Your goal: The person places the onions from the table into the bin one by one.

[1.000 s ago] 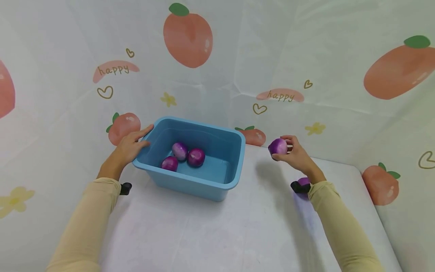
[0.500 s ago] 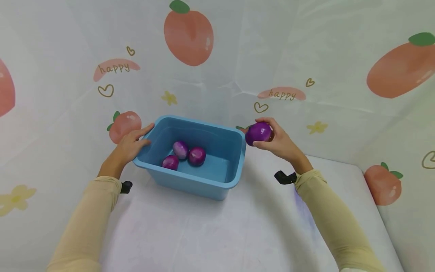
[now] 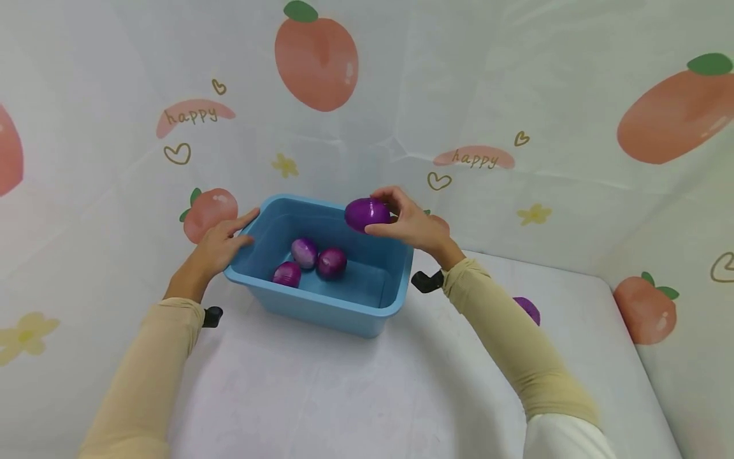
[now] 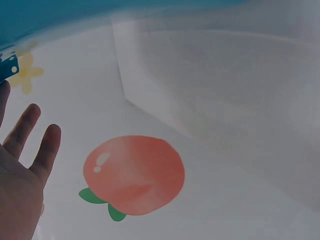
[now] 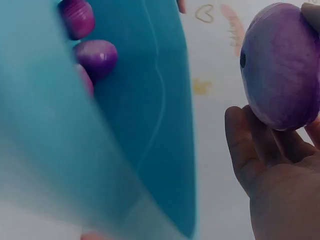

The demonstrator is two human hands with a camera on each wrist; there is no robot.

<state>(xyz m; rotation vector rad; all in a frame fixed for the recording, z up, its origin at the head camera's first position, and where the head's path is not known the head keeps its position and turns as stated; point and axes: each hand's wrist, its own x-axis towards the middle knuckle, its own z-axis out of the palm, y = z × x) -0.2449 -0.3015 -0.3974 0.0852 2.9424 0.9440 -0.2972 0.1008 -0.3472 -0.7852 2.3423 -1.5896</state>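
Note:
My right hand (image 3: 410, 220) pinches a glossy purple red onion (image 3: 362, 215) between thumb and fingers, above the far right part of a blue plastic tub (image 3: 321, 310). In the right wrist view the held onion (image 5: 282, 65) shows a paler side with a small dark spot. Three red onions lie inside the tub: a paler one (image 3: 304, 253), a dark one (image 3: 332, 263) and one near the front wall (image 3: 287, 275). My left hand (image 3: 215, 252) rests on the tub's left rim with the thumb over it; its other fingers (image 4: 46, 150) are straight and spread in the left wrist view.
Another red onion (image 3: 527, 310) lies on the white table (image 3: 321, 395) to the right, partly hidden by the right sleeve (image 3: 510, 338). A white backdrop (image 3: 395, 83) printed with peaches and flowers rises behind the tub.
My right hand has carried the onion leftward, from over the table at the right to above the tub. The left hand and the tub stay in place.

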